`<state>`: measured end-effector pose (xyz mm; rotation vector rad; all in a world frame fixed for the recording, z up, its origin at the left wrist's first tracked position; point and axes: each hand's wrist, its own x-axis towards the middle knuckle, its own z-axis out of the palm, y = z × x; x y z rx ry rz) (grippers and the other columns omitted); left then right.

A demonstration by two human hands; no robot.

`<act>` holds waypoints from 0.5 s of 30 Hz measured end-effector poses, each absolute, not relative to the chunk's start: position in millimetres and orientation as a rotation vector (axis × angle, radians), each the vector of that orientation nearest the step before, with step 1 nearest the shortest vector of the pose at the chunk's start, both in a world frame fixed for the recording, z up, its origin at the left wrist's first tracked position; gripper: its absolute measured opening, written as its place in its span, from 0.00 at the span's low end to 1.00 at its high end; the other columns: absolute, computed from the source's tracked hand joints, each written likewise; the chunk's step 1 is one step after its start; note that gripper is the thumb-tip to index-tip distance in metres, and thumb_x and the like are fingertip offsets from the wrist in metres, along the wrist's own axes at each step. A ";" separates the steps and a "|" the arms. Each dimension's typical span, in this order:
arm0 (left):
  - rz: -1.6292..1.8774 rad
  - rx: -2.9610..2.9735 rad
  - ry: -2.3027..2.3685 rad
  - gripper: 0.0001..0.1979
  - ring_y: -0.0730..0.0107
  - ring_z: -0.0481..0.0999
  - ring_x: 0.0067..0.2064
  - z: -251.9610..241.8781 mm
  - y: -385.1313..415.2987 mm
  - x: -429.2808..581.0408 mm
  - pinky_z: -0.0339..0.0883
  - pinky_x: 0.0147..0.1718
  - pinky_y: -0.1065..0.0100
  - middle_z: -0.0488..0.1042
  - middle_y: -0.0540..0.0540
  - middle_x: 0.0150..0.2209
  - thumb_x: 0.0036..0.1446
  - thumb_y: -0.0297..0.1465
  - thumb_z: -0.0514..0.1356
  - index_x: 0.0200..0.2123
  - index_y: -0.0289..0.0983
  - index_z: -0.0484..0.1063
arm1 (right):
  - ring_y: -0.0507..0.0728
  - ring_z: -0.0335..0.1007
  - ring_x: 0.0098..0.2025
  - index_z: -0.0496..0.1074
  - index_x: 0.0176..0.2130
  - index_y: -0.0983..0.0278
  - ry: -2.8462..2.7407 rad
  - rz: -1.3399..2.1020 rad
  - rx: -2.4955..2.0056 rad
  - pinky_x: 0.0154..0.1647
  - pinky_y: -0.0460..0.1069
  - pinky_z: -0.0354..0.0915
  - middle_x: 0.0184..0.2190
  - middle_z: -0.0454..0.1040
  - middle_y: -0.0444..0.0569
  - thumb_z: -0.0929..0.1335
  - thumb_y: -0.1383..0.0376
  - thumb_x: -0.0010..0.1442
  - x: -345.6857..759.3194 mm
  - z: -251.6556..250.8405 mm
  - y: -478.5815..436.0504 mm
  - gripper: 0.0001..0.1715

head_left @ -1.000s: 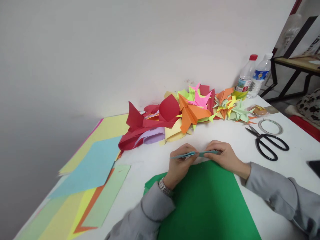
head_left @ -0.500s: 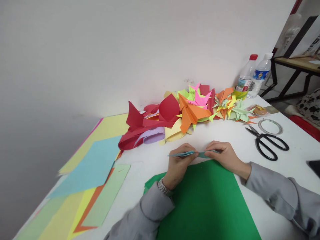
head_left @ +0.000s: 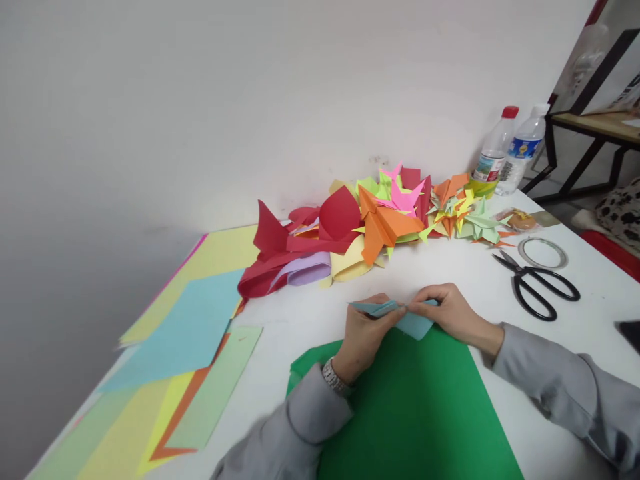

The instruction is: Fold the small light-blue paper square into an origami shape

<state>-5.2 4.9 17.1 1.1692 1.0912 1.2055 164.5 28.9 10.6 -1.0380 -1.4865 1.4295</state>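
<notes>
A small light blue folded paper [head_left: 411, 321] is held between both my hands just above the far edge of a green sheet [head_left: 415, 407] on the white table [head_left: 450, 273]. My left hand [head_left: 361, 337] pinches its left end, fingers closed, a watch on the wrist. My right hand [head_left: 449, 311] pinches its right end. A lower flap of the blue paper hangs open toward me.
A heap of folded coloured paper shapes [head_left: 380, 220] lies along the wall. Black scissors [head_left: 540, 285], a tape ring [head_left: 541, 253] and two bottles [head_left: 507, 150] are at the right. Loose coloured sheets [head_left: 175, 347] cover the left of the table.
The blue paper was a flat thin strip between my hands; now a flap has opened downward. Both hands shifted slightly right.
</notes>
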 end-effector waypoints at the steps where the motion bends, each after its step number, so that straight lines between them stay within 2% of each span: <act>1: 1.208 1.130 1.084 0.12 0.81 0.60 0.22 17.1 5.1 -4.5 0.54 0.20 0.76 0.63 0.54 0.18 0.44 0.31 0.69 0.18 0.31 0.71 | 0.53 0.68 0.27 0.77 0.25 0.64 -1.476 1.436 -1.032 0.31 0.48 0.63 0.23 0.76 0.45 0.74 0.56 0.47 164.4 10.4 28.6 0.13; 7: 1.218 0.783 1.056 0.11 0.72 0.73 0.27 13.3 6.0 -2.6 0.68 0.26 0.71 0.77 0.48 0.25 0.39 0.34 0.71 0.26 0.33 0.78 | 0.53 0.65 0.26 0.76 0.25 0.64 -1.352 1.488 -0.999 0.29 0.48 0.61 0.23 0.74 0.45 0.74 0.54 0.47 163.2 9.6 26.5 0.16; 15: 1.189 0.909 1.023 0.08 0.77 0.70 0.24 15.2 5.5 -4.8 0.66 0.25 0.73 0.76 0.49 0.23 0.41 0.31 0.71 0.24 0.32 0.79 | 0.48 0.49 0.22 0.67 0.20 0.65 -1.571 1.615 -0.948 0.23 0.46 0.47 0.17 0.57 0.38 0.72 0.50 0.49 165.1 16.5 27.7 0.23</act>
